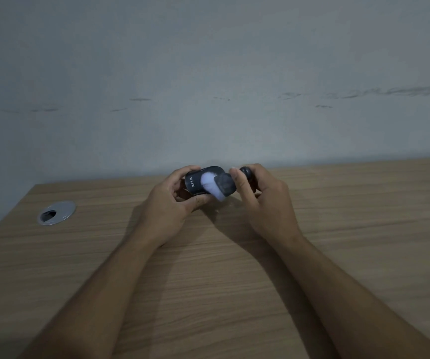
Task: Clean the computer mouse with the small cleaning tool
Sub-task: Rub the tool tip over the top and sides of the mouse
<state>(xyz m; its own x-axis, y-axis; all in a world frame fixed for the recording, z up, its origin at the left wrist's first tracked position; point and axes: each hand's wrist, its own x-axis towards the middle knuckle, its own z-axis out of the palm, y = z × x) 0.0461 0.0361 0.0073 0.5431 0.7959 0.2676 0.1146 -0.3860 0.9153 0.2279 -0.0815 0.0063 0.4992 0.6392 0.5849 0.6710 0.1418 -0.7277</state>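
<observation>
My left hand (172,200) holds a black computer mouse (194,182) with white lettering, lifted just above the wooden desk (208,281) near its far edge. My right hand (263,198) grips a small cleaning brush (224,183) by its dark handle. The brush's white bristles press against the mouse's top surface. Fingers hide the lower side of the mouse and most of the brush handle.
A round silver cable grommet (56,212) is set into the desk at the left. A grey wall (208,86) rises directly behind the desk's far edge. The desk's left corner slants away near the grommet.
</observation>
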